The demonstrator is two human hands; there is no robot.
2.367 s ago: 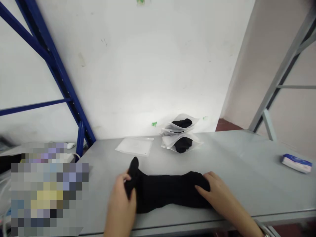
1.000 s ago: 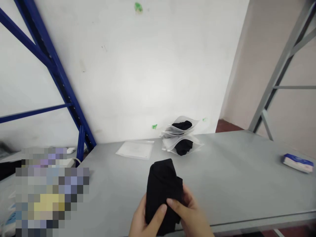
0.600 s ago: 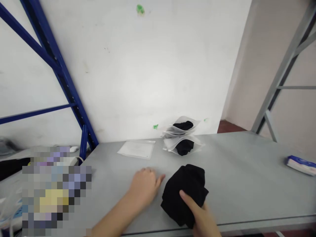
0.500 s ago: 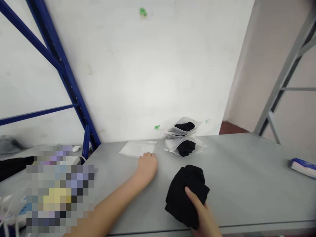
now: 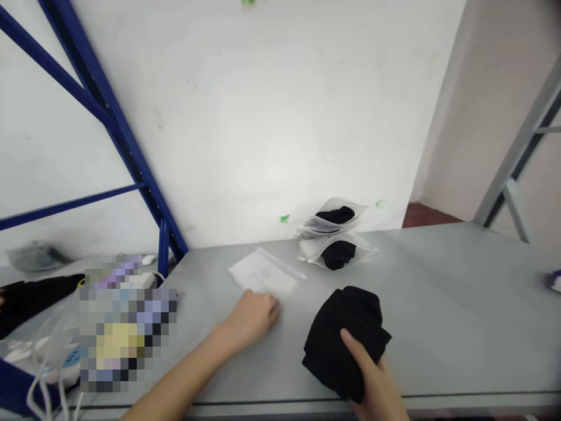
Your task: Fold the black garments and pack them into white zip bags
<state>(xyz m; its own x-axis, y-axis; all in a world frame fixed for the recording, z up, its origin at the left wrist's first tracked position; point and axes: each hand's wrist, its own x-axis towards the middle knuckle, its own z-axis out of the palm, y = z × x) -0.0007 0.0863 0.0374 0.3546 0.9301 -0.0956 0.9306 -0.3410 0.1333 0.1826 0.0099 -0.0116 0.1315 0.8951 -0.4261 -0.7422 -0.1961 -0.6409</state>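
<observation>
My right hand (image 5: 372,374) grips a folded black cloth garment (image 5: 344,342), thumb on top and fingers underneath, above the front of the grey table. My left hand (image 5: 252,316) is closed at the near edge of a flat, translucent white plastic bag (image 5: 263,272); its fingertips are partly hidden. At the back, beyond the garment, stacked white zip bags (image 5: 309,248) gape towards me. Black cloth (image 5: 339,255) shows in the mouth of the front bag, and more black cloth (image 5: 336,215) in one behind it.
The grey table (image 5: 460,316) meets a white wall (image 5: 280,128). A blue metal frame (image 5: 131,152) rises at the left, near blurred-out items (image 5: 127,339) and white cables (image 5: 41,386). A grey metal frame (image 5: 512,169) stands at the right, with a small blue-and-white packet (image 5: 556,282) at the edge.
The flat white bag has turned and slid slightly right and nearer me with my left hand. My right hand keeps its hold on the black garment. The view has shifted slightly.
</observation>
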